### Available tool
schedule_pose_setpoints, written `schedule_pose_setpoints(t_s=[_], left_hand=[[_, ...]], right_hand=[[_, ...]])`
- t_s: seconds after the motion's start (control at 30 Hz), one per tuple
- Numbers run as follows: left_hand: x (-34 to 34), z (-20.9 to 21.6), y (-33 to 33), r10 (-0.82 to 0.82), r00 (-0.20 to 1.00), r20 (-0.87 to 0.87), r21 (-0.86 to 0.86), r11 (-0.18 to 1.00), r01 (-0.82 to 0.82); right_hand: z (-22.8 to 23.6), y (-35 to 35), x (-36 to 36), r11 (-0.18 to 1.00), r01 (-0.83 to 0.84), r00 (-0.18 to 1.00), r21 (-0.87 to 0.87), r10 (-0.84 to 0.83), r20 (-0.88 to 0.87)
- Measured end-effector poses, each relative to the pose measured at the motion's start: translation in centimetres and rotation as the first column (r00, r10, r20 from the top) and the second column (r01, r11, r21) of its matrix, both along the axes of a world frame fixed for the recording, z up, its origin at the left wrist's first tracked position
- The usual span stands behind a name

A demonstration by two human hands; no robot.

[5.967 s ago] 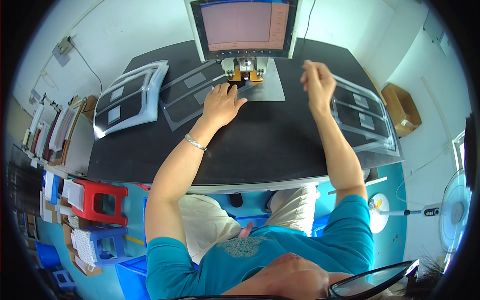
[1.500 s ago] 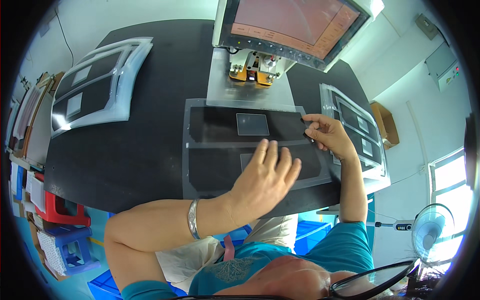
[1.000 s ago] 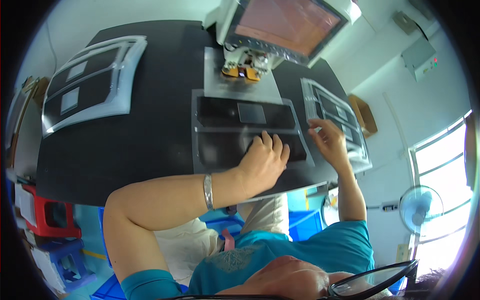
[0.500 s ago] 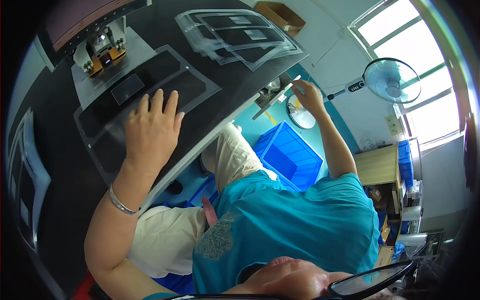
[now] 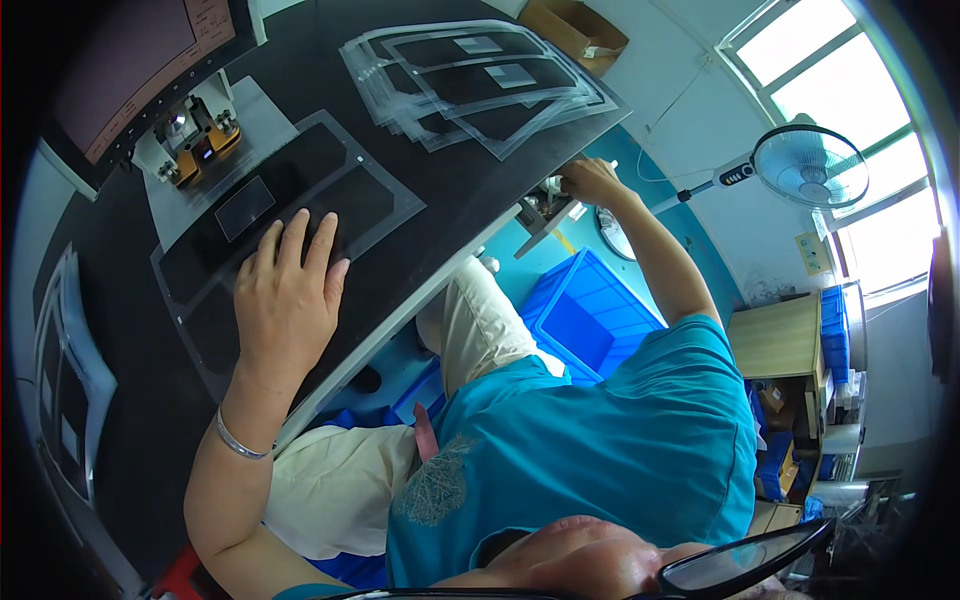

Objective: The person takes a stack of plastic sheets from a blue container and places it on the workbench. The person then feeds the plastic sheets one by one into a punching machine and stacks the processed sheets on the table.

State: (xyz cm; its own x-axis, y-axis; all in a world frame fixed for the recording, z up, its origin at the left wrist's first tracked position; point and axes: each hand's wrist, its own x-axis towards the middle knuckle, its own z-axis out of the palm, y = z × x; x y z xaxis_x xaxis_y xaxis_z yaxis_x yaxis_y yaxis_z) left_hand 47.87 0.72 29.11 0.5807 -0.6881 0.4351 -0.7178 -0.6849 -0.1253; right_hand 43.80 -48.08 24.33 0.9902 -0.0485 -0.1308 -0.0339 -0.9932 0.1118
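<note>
My left hand (image 5: pixel 288 305) lies flat, fingers a little apart, on a thin dark sheet with a clear border (image 5: pixel 375 220). A small dark rectangular panel (image 5: pixel 245 208) rests just ahead of its fingertips. Beyond that stands a device with a yellow-and-black clamp (image 5: pixel 205 150) on a pale base plate (image 5: pixel 262 112). My right hand (image 5: pixel 592 182) reaches into an open drawer (image 5: pixel 540 215) under the table's right edge. Its fingers point down among small things there; their tips are hidden, and whether they hold anything does not show.
A monitor (image 5: pixel 140 70) stands at the far left. Stacked clear-bordered sheets (image 5: pixel 470 85) lie at the back, and more sheets (image 5: pixel 75 370) at the left edge. Below the drawer is a blue crate (image 5: pixel 585 310). A fan (image 5: pixel 810 168) and a cardboard box (image 5: pixel 575 35) are beyond the table.
My right hand has moved from above the drawer's edge down into the drawer. My left hand stays on the sheet, its fingertips slightly farther from the small panel. The whole view has shifted a little.
</note>
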Motion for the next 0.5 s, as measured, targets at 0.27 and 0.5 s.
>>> schedule_pose_setpoints(t_s=[0.27,0.5], left_hand=[[-0.2,0.6,0.7,0.007,0.997,-0.07,-0.106,0.994,-0.014],[-0.4,-0.5,0.4,-0.007,1.0,-0.03,-0.167,0.986,0.002]], right_hand=[[-1.8,-0.3,3.1,0.951,0.209,0.954,-0.226,-0.249,-0.166],[-2.9,-3.7,1.3,0.962,0.226,0.97,-0.151,-0.237,-0.057]])
